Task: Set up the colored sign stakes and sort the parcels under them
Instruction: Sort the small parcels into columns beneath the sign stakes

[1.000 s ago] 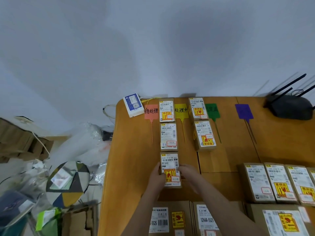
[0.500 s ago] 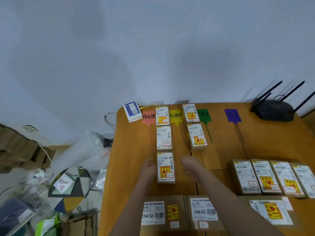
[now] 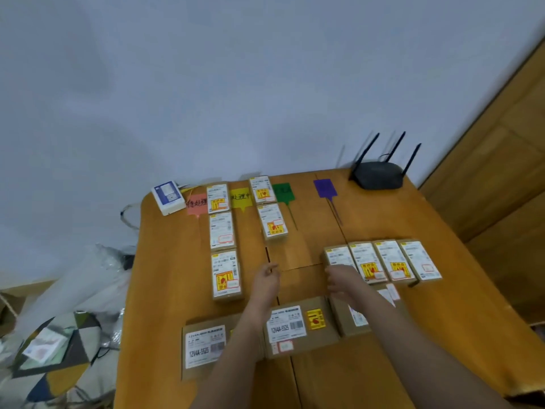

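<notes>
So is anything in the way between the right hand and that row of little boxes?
Nothing visible. The right hand is already at the leftmost box of the row, with only bare table around it. Whether it touches the box is unclear.

One view only, worn on the head, looking forward and down over a wooden table (image 3: 368,364) from its near edge toward the far wall (image 3: 265,84) (wide-angle, so the edges bend). The forearms enter at the bottom close to the lens; the router (image 3: 379,175) sits far right, floor clutter at left
</notes>
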Motion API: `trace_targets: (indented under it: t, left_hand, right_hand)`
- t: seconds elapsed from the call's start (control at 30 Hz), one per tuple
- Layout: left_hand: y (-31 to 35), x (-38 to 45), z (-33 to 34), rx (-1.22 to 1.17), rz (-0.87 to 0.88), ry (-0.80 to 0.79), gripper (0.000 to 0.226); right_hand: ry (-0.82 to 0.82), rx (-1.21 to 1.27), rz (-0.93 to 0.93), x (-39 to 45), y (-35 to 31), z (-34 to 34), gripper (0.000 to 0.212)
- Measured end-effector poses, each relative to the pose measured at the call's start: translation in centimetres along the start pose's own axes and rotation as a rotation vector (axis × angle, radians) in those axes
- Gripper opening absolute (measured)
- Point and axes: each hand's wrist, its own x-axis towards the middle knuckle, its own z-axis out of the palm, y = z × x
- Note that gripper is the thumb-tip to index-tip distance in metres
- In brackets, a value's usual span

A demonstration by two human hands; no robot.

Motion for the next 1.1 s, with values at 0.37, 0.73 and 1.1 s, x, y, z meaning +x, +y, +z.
trace_targets:
  t: [0.37, 0.73, 1.1]
  left_hand:
    - [0.0, 2.4, 14.7, -0.041, -0.191, 0.12, 0.021]
    - [0.0, 5.6, 20.5, -0.042, -0.295, 0.21, 0.026]
    - [0.1, 11.0, 20.9, -0.056, -0.386, 0.028, 0.024]
  right_hand:
    - [-0.12, 0.079, 0.096, 7.4, 0.4, -13.5, 0.057]
    - [-0.369, -0.059, 0.159, 12.9, -2.4, -16.1, 0.069]
    - [-0.339, -0.356, 0.159, 19.0, -1.9, -12.5, 0.065]
